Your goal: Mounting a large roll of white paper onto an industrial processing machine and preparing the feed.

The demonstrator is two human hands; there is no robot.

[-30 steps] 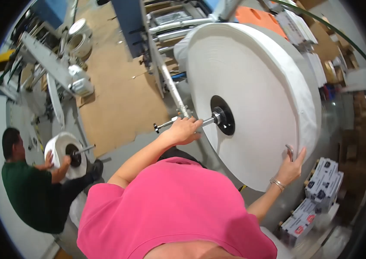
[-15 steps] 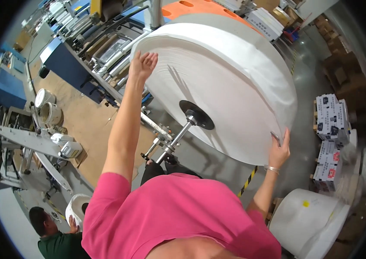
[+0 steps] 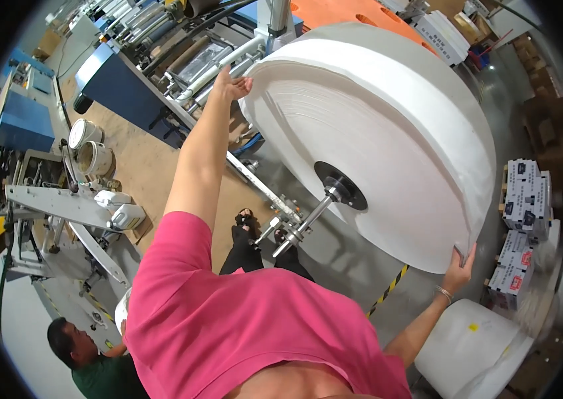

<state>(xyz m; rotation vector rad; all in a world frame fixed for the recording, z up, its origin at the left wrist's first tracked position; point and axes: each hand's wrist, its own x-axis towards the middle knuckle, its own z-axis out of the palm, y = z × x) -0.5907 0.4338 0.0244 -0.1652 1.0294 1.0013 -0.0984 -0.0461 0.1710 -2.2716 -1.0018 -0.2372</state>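
A huge roll of white sheet material (image 3: 388, 166) hangs before me on a metal shaft (image 3: 308, 223), with a black round hub (image 3: 341, 185) at its centre. My left hand (image 3: 233, 86) is raised at the roll's upper left edge, palm up and fingers stretched, holding nothing; whether it touches the edge I cannot tell. At the lower right rim, my right hand (image 3: 459, 271) grips a small grey metal tool (image 3: 457, 254), its exact kind unclear. That hand lies against the loose outer layer of the roll.
A machine with rollers and a blue housing (image 3: 122, 93) stands at the left, white buckets (image 3: 94, 158) beside it. Printed cartons (image 3: 524, 199) and another white roll (image 3: 471, 346) are at the right. A co-worker in dark green (image 3: 105, 372) is at the lower left.
In the view, the roll and shaft have shifted right. My left hand has come closer to the roll's left edge; my right hand stays at the lower rim with the metal tool.
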